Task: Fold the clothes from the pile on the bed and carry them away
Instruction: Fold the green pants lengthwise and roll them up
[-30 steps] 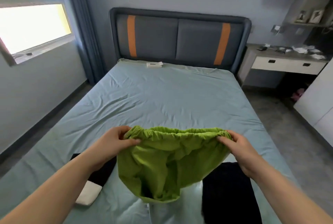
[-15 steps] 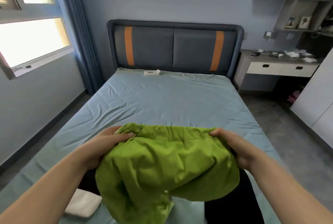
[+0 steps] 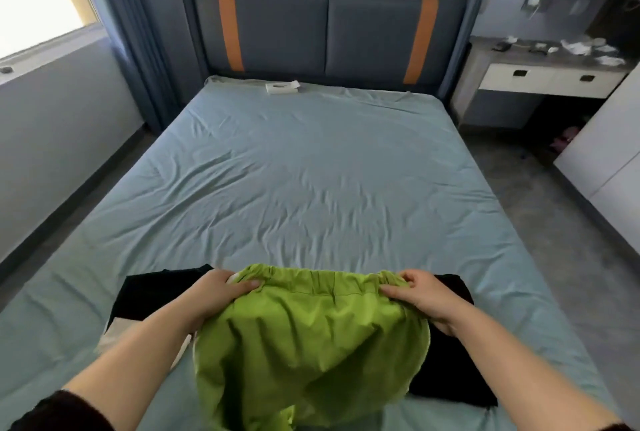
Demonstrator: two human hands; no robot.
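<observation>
Bright green shorts [image 3: 311, 344] with an elastic waistband billow at the near end of the bed [image 3: 311, 170]. My left hand [image 3: 214, 295] pinches the waistband's left end, and my right hand [image 3: 420, 295] pinches its right end. Under the shorts lie dark clothes: a black garment with a white part [image 3: 149, 295] on the left and another black garment [image 3: 450, 361] on the right. The shorts hide the middle of that pile.
A small white box [image 3: 282, 87] lies near the padded headboard [image 3: 329, 21]. A desk with drawers [image 3: 550, 73] stands right of the bed, white cabinets [image 3: 609, 160] nearer. Window [image 3: 38, 4] and curtain on the left; grey floor on both sides.
Both hands have lowered the green shorts toward the bed, waistband away from me. The shorts went from hanging open to puffed out over the dark clothes.
</observation>
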